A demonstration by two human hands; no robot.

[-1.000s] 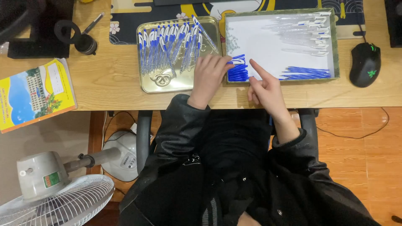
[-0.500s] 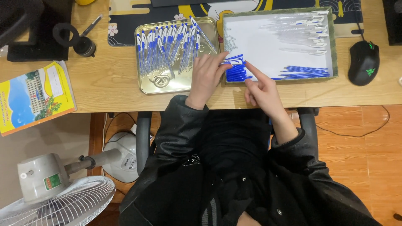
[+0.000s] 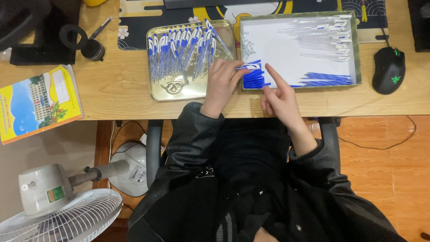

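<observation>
Head view shows the left hand pinching a small blue pen cap over the white tray, right hand empty with forefinger extended; light, stiff, likely slippery, best gripped sideways.

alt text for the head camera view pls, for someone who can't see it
A seated person's left hand and right hand reach the blue pen parts in a white-lined box on a wooden desk. Left of it, a metal tray holds assembled blue-and-white pens.
</observation>
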